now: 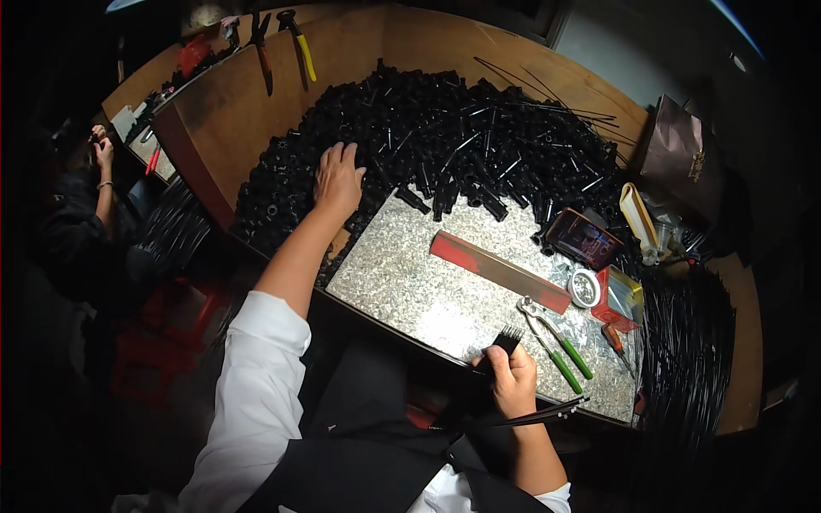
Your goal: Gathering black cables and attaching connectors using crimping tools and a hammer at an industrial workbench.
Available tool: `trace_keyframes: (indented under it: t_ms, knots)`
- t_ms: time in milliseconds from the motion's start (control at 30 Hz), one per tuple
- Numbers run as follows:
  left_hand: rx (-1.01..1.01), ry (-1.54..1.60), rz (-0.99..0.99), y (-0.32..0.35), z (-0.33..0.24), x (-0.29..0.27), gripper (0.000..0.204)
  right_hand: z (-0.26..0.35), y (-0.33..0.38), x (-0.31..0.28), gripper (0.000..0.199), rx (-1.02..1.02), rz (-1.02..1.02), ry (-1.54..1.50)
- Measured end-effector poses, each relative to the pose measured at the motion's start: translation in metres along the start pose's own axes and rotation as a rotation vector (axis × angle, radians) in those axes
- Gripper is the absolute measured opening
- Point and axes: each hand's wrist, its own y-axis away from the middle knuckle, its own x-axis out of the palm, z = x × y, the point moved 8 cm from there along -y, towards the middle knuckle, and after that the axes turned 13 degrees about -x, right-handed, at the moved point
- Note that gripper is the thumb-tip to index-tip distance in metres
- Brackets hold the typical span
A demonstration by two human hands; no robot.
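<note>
My left hand [339, 181] reaches out over the left part of a big heap of small black plastic tubular parts [282, 175]. Its fingers lie stretched and slightly apart on the heap; what is under the fingertips is hidden. Near the table's front edge, my right hand [513, 376] is closed round a bundle of thin black rods [505, 344]. The bundle's fine tips stick up above the thumb like comb teeth. More thin black rods [547, 414] with pale ends cross the wrist below. Beside this hand lie pliers with green handles [556, 349].
On the speckled tabletop [402, 274] lie a red-brown bar [500, 271], a white round dish [584, 288], a red box [617, 299], an orange-handled tool [612, 339] and a phone [584, 238]. Long black rods [688, 350] stand at right. Wooden boards [227, 120] wall the heap. Another person works far left.
</note>
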Motion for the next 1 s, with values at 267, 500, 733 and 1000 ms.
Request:
trace_keyframes:
  t_ms: [267, 500, 733, 1000]
  knots:
    - [-0.009, -0.039, 0.142, -0.002, -0.021, 0.030, 0.043, -0.007, 0.005, -0.006, 0.021, 0.034, -0.020, -0.007]
    - [0.057, -0.020, 0.106, 0.013, -0.018, 0.018, 0.029, -0.001, -0.003, -0.001, 0.018, 0.036, 0.029, 0.023]
    - [0.126, 0.086, -0.026, 0.011, -0.041, -0.013, 0.024, -0.008, 0.000, -0.005, 0.018, 0.038, -0.001, -0.029]
    - [0.088, 0.619, 0.366, 0.079, -0.119, -0.066, 0.011, -0.012, 0.000, -0.008, 0.022, 0.021, -0.023, -0.019]
